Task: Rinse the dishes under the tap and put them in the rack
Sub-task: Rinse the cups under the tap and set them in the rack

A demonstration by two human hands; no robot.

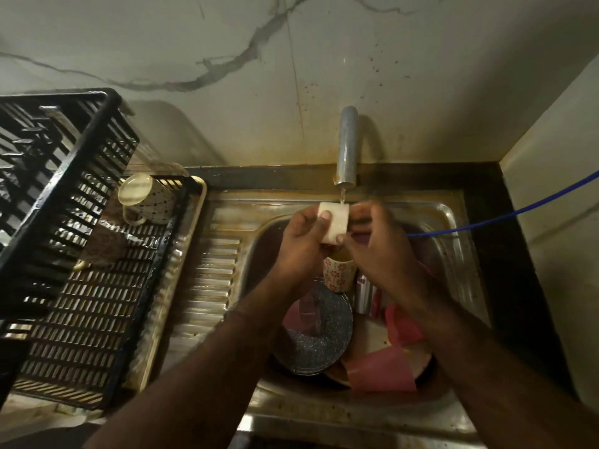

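We pinch a small white ceramic cup in both hands under the steel tap; one dotted mug sits in the black slatted plastic rack, several dishes left in the steel sink.

Right hand (motion-blurred) hides the white cup's far side.

Three mugs showing, one white under the tap, one flowered in the sink, one dotted lying in the rack, two black crates sitting left, one speckled lid, one tap running, two hands working
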